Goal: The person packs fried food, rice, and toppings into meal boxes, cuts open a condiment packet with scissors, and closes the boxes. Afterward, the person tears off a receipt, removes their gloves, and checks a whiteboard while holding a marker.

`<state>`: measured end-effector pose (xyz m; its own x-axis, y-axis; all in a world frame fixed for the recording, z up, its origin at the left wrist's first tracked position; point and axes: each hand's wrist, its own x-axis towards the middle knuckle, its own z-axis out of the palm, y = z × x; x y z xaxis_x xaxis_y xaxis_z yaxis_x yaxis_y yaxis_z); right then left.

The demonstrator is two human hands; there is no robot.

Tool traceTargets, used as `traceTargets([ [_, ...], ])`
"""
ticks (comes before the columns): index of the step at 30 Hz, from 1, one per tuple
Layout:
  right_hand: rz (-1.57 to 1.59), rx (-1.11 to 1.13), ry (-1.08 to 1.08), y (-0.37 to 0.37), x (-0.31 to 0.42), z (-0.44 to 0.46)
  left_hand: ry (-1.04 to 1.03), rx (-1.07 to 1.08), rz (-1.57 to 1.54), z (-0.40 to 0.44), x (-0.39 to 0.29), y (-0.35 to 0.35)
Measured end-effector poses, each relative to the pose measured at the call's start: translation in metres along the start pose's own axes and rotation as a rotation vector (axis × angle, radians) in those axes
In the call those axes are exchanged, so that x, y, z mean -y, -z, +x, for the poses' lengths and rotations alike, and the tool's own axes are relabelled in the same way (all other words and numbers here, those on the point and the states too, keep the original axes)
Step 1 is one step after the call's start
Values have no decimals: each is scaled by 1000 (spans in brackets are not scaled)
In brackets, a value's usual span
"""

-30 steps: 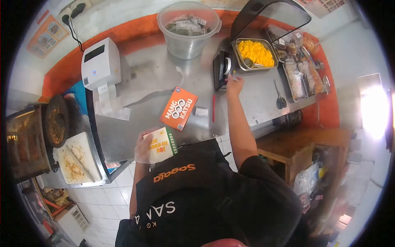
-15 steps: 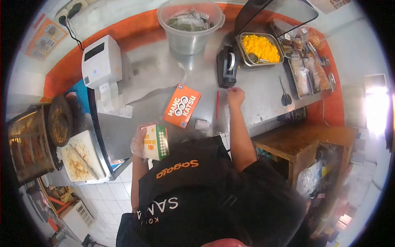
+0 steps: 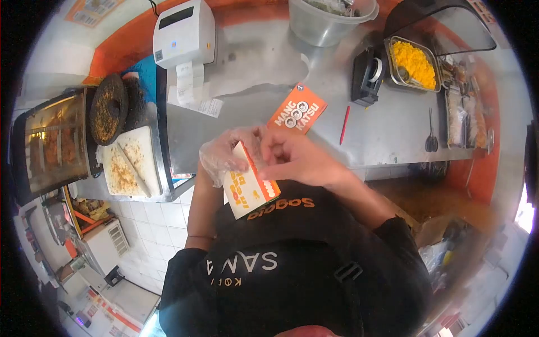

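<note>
A small white food carton (image 3: 241, 182) with yellow lettering and an orange-red side is held in front of my apron, tilted. My left hand (image 3: 224, 151), in a clear plastic glove, is closed around its far left part. My bare right hand (image 3: 295, 157) is at the carton's right upper edge, fingers curled in a pinch; whatever they hold, if anything, is too small to make out. An orange box (image 3: 300, 109) printed "MANG KATSU" lies on the steel counter (image 3: 247, 62) just beyond my hands. To its right is a red pen-like stick (image 3: 345, 124).
A black tape dispenser (image 3: 366, 78) stands near a tray of yellow food (image 3: 414, 64). Scissors (image 3: 431, 132) lie at the right. A label printer (image 3: 184, 35) with paper, a plastic tub (image 3: 323, 25) and a cutting board with a knife (image 3: 132, 163) are around.
My right hand has moved left from beside the tape dispenser to the carton. My left hand has brought the carton up and right, and it has turned. The view has shifted.
</note>
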<state>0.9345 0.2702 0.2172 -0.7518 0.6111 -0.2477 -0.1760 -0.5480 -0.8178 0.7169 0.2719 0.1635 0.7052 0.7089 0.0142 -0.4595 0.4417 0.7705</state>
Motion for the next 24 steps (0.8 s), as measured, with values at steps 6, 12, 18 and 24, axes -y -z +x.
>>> traceTargets([
  [6,-293,-12,-244,6,-34,-2,-138,-117,-22,-17,7,-2],
  [12,-119,-294,-119,13,-30,-6,-123,-161,-4,-19,-5,-8],
  [18,-701,-265,-195,-21,12,-3,19,-156,351,-7,-22,5],
  [24,-432,-231,48,44,-64,4,39,-257,569,14,-2,28],
])
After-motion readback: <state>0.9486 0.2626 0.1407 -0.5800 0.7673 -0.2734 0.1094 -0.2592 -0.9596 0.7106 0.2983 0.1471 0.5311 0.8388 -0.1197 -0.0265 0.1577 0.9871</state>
